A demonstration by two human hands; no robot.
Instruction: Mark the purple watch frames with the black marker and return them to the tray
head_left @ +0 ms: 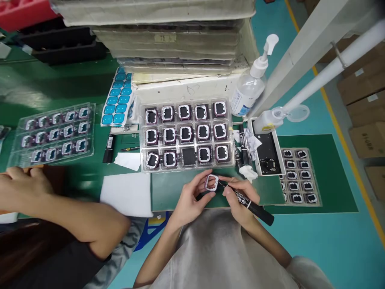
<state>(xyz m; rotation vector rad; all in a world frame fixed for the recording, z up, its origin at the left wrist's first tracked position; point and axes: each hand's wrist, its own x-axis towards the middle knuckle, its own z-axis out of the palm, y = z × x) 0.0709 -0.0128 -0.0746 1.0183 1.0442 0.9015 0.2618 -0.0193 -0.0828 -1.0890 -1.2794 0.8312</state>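
Fingers [208, 198] closed, our left hand [191, 202] held the frame [211, 176], our right hand [240, 212] the marker [255, 209]; marking apparently called next for steady turning.

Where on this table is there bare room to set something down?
Right of the far-right tray, the green surface is bare; a smaller patch lies between the white pad and your left hand. It's crowded left of the white box: markers, tissue.

White purple-edged frame [207, 183], black marker [255, 209], green tabletop [168, 188], blue-and-white sticker sheet [120, 108]
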